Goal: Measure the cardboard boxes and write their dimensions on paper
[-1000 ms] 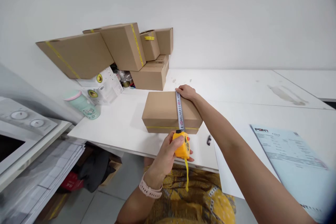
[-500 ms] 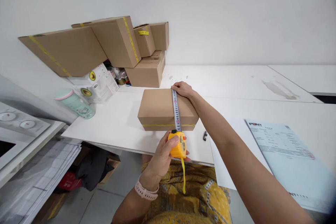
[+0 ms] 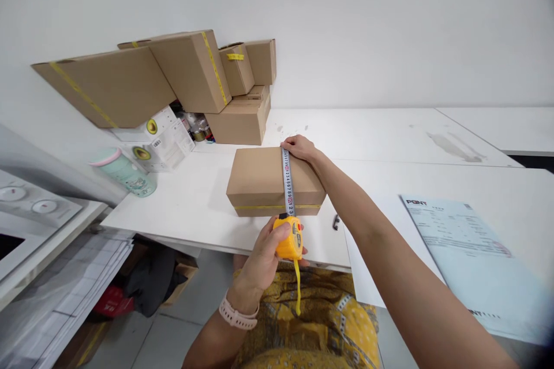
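Note:
A closed brown cardboard box [image 3: 255, 176] with a yellow strip along its near side sits on the white table [image 3: 190, 202]. In front of it, my left hand [image 3: 272, 245] is wrapped round a yellow tape measure [image 3: 289, 238], its yellow strap hanging down. The silver blade [image 3: 287, 181] runs out across the box top, from the near edge to the far edge. At that far edge, my right hand [image 3: 300, 148] pinches the blade's end; the very tip is hidden by the fingers. A small dark object [image 3: 336, 222] lies right of the box.
Stacked cardboard boxes [image 3: 238, 121] and white avocado-print boxes [image 3: 167, 144] stand at the back left. A mint tumbler [image 3: 127, 173] is at the left edge, near a white appliance [image 3: 38, 202]. Light-blue printed papers [image 3: 467, 253] lie on the right, beneath my right forearm.
The tape measure case and blade have shifted slightly left across the box, along with both hands. The blade stays extended over the box top. The whole view has moved a little.

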Tool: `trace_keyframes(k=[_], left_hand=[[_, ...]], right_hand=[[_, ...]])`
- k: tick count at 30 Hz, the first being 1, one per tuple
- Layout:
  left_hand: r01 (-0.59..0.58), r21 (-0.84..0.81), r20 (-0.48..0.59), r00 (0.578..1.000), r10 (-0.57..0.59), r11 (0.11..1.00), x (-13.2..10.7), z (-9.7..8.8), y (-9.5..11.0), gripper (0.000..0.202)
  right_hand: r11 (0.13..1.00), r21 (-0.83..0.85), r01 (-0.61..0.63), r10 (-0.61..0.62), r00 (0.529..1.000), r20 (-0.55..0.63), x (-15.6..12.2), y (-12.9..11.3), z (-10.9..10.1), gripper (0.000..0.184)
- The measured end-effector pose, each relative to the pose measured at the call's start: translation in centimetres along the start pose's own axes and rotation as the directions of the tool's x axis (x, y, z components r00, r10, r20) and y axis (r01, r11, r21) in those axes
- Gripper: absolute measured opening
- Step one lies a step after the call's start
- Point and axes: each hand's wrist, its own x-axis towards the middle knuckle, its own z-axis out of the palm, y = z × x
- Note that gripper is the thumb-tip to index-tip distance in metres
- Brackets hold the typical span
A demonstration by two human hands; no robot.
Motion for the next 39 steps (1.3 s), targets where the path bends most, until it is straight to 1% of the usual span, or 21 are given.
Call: trace_keyframes(k=[2,4,5,8,10,11,13,15,17,18,20,22,25,27,30,31,32,34,35,37,39], left_hand=[[0.0,0.003,0.023,1.0,0.0,1.0,-0.2,-0.2,0.2,0.052],[-0.02,0.007,0.046,0.999,0.02,1.0,-0.8,-0.7,0.7,0.051],[-0.048,0.013,0.052,0.998,0.048,0.999,-1.3,-1.3,1.1,0.05],[-0.222,0.077,0.0,0.975,0.223,0.972,-2.9,-4.1,2.1,0.053],[-0.344,0.173,-0.083,0.929,0.361,0.923,-3.5,-6.7,2.8,0.058],[-0.376,0.225,-0.127,0.903,0.41,0.899,-3.5,-8.2,3.0,0.06],[-0.378,0.295,-0.21,0.87,0.446,0.877,-2.8,-10.8,3.3,0.06],[-0.341,0.308,-0.254,0.87,0.423,0.888,-1.6,-12.7,3.3,0.058],[-0.314,0.282,-0.247,0.889,0.384,0.907,-0.4,-13.7,3.3,0.058],[-0.307,0.265,-0.227,0.902,0.368,0.914,0.1,-13.9,3.5,0.058],[-0.308,0.243,-0.167,0.921,0.353,0.92,0.6,-13.8,4.1,0.061],[-0.34,0.238,-0.107,0.922,0.372,0.91,0.7,-13.3,5.3,0.064],[-0.405,0.237,-0.045,0.904,0.426,0.883,1.0,-12.3,7.5,0.061],[-0.411,0.246,-0.024,0.903,0.43,0.878,1.6,-11.6,8.5,0.059],[-0.405,0.272,-0.031,0.903,0.428,0.873,2.5,-10.7,8.9,0.057],[-0.418,0.283,-0.043,0.893,0.447,0.863,2.6,-10.3,8.7,0.057],[-0.438,0.296,-0.056,0.879,0.474,0.849,2.5,-9.8,8.4,0.058],[-0.477,0.314,-0.073,0.85,0.522,0.821,2.0,-8.8,7.4,0.06],[-0.482,0.316,-0.067,0.848,0.526,0.817,1.6,-8.3,6.7,0.061],[-0.445,0.301,-0.027,0.88,0.474,0.843,0.9,-7.1,5.0,0.065],[-0.359,0.276,0.036,0.931,0.364,0.892,0.6,-6.0,3.0,0.068]], right_hand=[[0.998,0.07,-0.001,0.001,1.0,0.001,0.1,0.1,-0.1,0.031],[0.972,0.231,0.036,-0.029,0.999,-0.033,0.0,0.4,-0.6,0.037],[0.943,0.327,0.068,-0.045,0.996,-0.078,-0.3,0.8,-1.0,0.041],[0.839,0.522,0.152,-0.005,0.962,-0.273,-2.6,2.6,-2.3,0.051],[0.815,0.564,0.134,0.089,0.932,-0.351,-5.3,4.6,-2.5,0.055],[0.811,0.575,0.109,0.128,0.925,-0.357,-7.0,5.6,-2.4,0.057],[0.82,0.57,0.047,0.167,0.934,-0.317,-10.4,7.4,-1.5,0.064],[0.827,0.563,-0.007,0.161,0.961,-0.224,-13.5,8.4,-0.1,0.071],[0.839,0.545,-0.011,0.11,0.983,-0.148,-15.8,8.4,1.0,0.074],[0.851,0.525,0.01,0.074,0.988,-0.139,-16.4,8.1,1.3,0.073],[0.882,0.467,0.071,0.006,0.987,-0.161,-17.0,7.0,1.3,0.069],[0.908,0.407,0.1,-0.019,0.98,-0.199,-16.8,5.8,0.4,0.064],[0.936,0.349,0.049,0.047,0.964,-0.26,-15.6,4.2,-1.6,0.059],[0.961,0.274,0.024,0.078,0.931,-0.356,-14.2,3.3,-2.6,0.05],[0.991,0.117,0.071,-0.002,0.864,-0.504,-11.8,2.5,-3.4,0.038],[0.992,0.078,0.096,-0.042,0.856,-0.516,-10.9,2.3,-3.6,0.035],[0.991,0.059,0.118,-0.073,0.862,-0.501,-10.0,2.1,-3.8,0.033],[0.99,0.054,0.127,-0.092,0.896,-0.434,-8.3,1.8,-4.1,0.033],[0.992,0.05,0.116,-0.087,0.913,-0.399,-7.6,1.7,-4.3,0.033],[0.995,0.011,0.101,-0.089,0.924,-0.373,-6.3,1.6,-4.5,0.031],[0.992,-0.063,0.107,-0.123,0.91,-0.395,-5.3,1.4,-4.5,0.028]])
